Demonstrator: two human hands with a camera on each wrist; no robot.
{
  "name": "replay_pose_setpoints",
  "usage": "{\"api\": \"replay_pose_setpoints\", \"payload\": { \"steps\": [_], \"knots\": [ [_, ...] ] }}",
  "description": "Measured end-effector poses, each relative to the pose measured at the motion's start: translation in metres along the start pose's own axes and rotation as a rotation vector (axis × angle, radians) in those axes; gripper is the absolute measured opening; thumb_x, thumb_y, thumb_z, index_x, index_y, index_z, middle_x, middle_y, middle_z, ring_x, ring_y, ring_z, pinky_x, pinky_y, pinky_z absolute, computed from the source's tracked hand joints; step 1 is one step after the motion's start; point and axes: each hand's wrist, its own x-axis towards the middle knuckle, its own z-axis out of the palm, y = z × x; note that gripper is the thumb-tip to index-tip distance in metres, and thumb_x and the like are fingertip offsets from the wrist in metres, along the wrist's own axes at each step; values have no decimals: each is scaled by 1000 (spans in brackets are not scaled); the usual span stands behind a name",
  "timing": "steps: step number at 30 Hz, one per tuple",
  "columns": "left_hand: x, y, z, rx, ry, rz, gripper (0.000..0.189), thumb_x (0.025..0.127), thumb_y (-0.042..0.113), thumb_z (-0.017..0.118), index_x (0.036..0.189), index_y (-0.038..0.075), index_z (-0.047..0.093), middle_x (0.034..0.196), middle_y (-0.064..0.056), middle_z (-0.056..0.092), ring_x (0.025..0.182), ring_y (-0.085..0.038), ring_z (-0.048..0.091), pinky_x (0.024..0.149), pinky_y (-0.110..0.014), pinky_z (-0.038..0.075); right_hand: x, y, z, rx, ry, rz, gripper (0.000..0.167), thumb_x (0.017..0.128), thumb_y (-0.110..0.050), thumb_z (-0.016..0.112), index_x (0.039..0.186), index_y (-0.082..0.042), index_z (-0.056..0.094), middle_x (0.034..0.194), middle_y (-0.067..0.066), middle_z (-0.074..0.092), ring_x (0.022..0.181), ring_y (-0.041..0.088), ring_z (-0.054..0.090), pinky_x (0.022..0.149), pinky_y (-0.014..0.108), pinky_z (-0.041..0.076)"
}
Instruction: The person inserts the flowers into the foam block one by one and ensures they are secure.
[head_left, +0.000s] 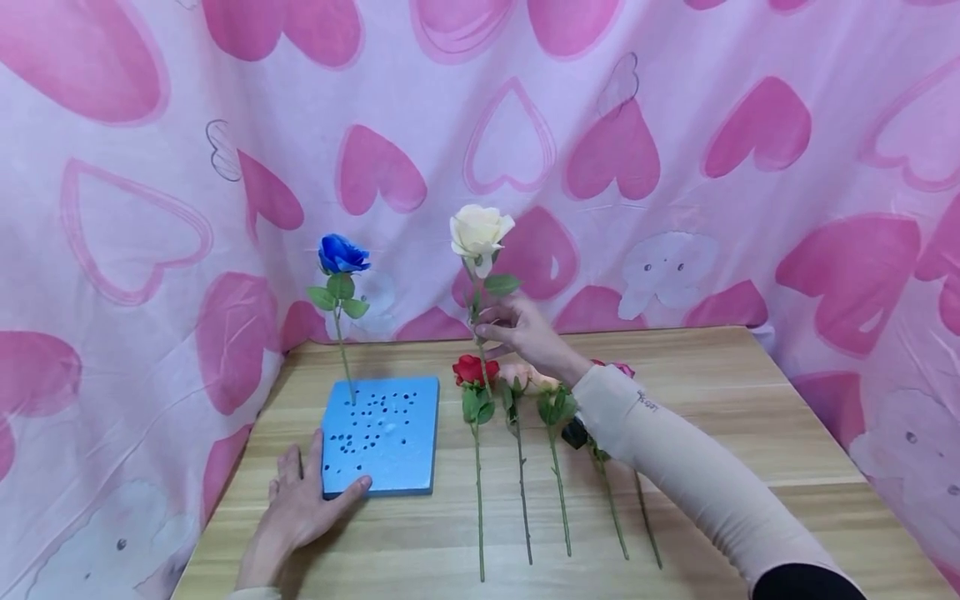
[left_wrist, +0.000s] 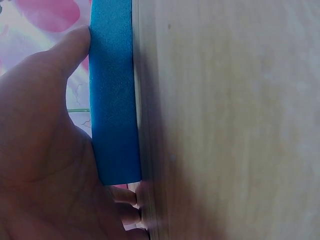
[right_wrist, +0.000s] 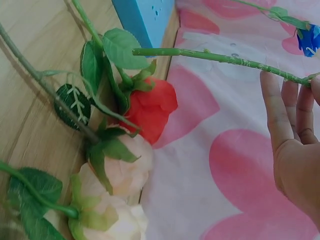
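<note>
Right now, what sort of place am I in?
Perhaps an indoor craft corner, though I can't be sure: artificial-looking roses lie in a row on a wood-grain table, with pink heart-print cloth hung behind it.

White rose (head_left: 481,232) cropped by right wrist view's edge

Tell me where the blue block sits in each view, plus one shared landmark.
Head: blue block, below and left of centre.
Left wrist: its side, down from the top edge, left of centre.
Right wrist: its end, cut by the top edge, near the middle.
Shared landmark: wooden table.
</note>
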Motion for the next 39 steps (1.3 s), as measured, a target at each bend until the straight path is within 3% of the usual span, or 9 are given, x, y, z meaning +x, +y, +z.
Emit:
{"api": "replay_pose_setpoints", "payload": {
  "steps": [6, 12, 19, 26, 30, 33, 39],
  "knots": [
    [-1, -3, 0, -3, 3, -1, 135, 96, 88, 58, 176, 5, -13, 170, -50, -19, 159, -71, -16, 127, -83, -6, 7, -1, 12, 17, -10, -11, 36, 109, 0, 69, 144, 0, 63, 125, 28, 71, 114, 48, 72, 90, 58, 68],
    [-1, -1, -2, 2, 3, 3, 135, 96, 87, 58, 176, 4, -13, 171, -50, -18, 160, -70, -17, 127, -82, -5, 16, 0, 28, 37, -24, -12, 51, 109, 2, 68, 158, 1, 54, 129, 25, 71, 118, 47, 70, 90, 55, 69],
    [0, -2, 0, -7, 5, -2, 136, 96, 88, 59, 176, 4, -12, 171, -50, -17, 160, -70, -15, 126, -83, -6, 31, 5, 47, 78, -28, 19, 62, 107, 2, 70, 164, 0, 46, 136, 25, 68, 125, 54, 66, 97, 70, 61],
    [-1, -2, 0, -6, 15, 13, 135, 96, 87, 59, 177, 5, -12, 172, -49, -17, 160, -70, -15, 127, -82, -5, 44, 9, 62, 73, -6, 30, 55, 106, 0, 72, 158, 0, 52, 138, 24, 71, 125, 52, 69, 92, 58, 68],
    [-1, 0, 0, -1, 13, 16, 134, 97, 87, 58, 177, 5, -12, 172, -49, -18, 160, -69, -16, 128, -82, -4, 50, 11, 69, 92, 4, 41, 53, 106, 2, 72, 156, 1, 54, 140, 30, 68, 129, 59, 65, 98, 69, 62],
    [-1, 0, 0, 2, 10, 11, 134, 96, 87, 58, 177, 5, -12, 172, -49, -18, 161, -69, -16, 128, -81, -4, 53, 11, 73, 95, 9, 47, 50, 106, 2, 72, 154, 1, 55, 141, 34, 65, 128, 57, 66, 100, 73, 59],
    [-1, 0, 0, 4, 9, 6, 134, 97, 87, 58, 177, 5, -12, 172, -49, -17, 160, -69, -16, 128, -81, -4, 60, 12, 80, 99, -1, 30, 45, 107, 1, 72, 150, -1, 59, 137, 38, 65, 115, 45, 74, 96, 67, 63]
  ]
}}
